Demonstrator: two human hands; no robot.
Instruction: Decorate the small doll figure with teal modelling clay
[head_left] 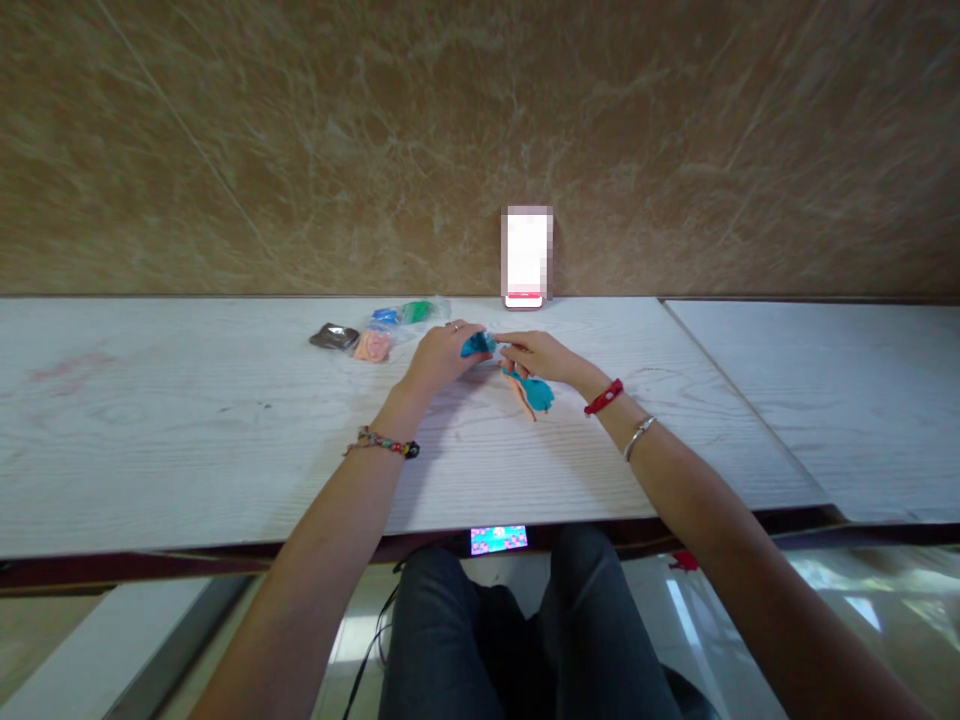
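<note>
My left hand [448, 350] is closed around a small clear bag of blue modelling clay [478, 345], its end pointing right. My right hand [538, 355] is beside it, index finger stretched out to the end of the bag and the other fingers partly curled. I make out nothing held in that hand. Just below it, a flat blue clay shape [537, 394] lies on the white table, with a thin peach-orange clay strip [523, 396] along its left side.
Left of my hands lie bags of brown [334, 336], peach [373, 346], blue [385, 317] and green clay [417, 311]. A phone with a bright screen [527, 255] leans against the marbled wall [337, 150]. Another lit screen [499, 540] shows below the white table's [187, 440] front edge.
</note>
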